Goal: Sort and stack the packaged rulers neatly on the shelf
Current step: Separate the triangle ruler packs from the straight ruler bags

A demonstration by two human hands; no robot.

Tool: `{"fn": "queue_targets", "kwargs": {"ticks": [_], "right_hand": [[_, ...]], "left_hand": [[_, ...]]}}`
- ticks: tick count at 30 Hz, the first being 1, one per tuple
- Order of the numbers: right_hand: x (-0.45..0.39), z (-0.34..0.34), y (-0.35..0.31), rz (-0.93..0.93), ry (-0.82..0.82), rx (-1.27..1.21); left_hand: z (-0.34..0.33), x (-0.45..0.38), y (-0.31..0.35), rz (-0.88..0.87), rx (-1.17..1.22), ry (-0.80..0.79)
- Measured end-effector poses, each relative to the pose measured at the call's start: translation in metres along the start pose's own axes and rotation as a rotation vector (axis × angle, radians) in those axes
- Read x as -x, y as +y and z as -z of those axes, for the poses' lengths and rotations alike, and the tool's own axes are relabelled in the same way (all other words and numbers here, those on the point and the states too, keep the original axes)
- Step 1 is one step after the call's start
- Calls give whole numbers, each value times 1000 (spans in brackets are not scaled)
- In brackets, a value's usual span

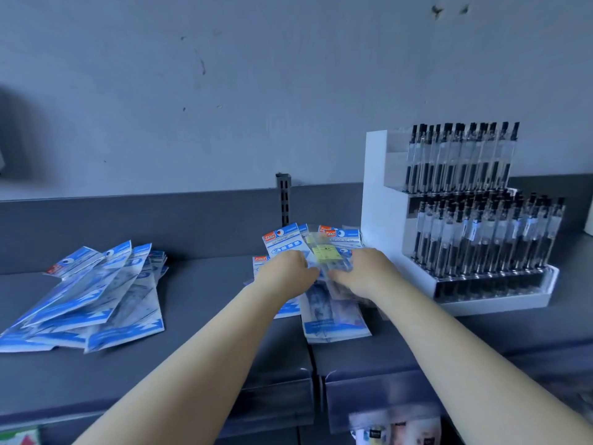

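Note:
Blue-and-white packaged rulers lie in two groups on a dark grey shelf (205, 293). A loose, fanned pile (96, 300) sits at the left. A second bundle of packs (324, 284) is at the middle, its tops tilted up toward the back wall, one with a yellow label. My left hand (285, 268) grips the bundle's left side and my right hand (369, 271) grips its right side. The lower ends of these packs rest on the shelf near the seam between two shelf panels.
A white tiered display of black pens (475, 220) stands right beside the bundle. A slotted metal upright (283, 197) rises behind it. The shelf's front edge (369, 380) carries clear price holders. Bare shelf lies between the two groups.

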State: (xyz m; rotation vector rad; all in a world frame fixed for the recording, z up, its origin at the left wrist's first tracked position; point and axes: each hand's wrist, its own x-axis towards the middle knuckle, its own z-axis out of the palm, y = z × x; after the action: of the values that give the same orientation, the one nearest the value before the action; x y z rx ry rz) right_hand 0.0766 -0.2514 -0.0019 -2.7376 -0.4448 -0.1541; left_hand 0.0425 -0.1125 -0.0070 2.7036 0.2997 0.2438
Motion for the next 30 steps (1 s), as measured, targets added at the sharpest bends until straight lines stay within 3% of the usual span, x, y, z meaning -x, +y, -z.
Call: {"fn": "queue_targets", "kwargs": {"ticks": [8, 13, 19, 23, 30], "right_hand": [[-12, 7, 7, -68, -70, -161], [-13, 7, 13, -105, 22, -158], [-10, 8, 15, -47, 151, -378], [-10, 9, 16, -44, 167, -512], [6, 11, 7, 2, 125, -776]], "left_hand": [[-12, -22, 18, 83, 135, -34], [-18, -28, 15, 120, 230, -37], [-17, -26, 17, 121, 240, -42], [-10, -31, 11, 177, 421, -74], [-1, -26, 5, 194, 367, -32]]}}
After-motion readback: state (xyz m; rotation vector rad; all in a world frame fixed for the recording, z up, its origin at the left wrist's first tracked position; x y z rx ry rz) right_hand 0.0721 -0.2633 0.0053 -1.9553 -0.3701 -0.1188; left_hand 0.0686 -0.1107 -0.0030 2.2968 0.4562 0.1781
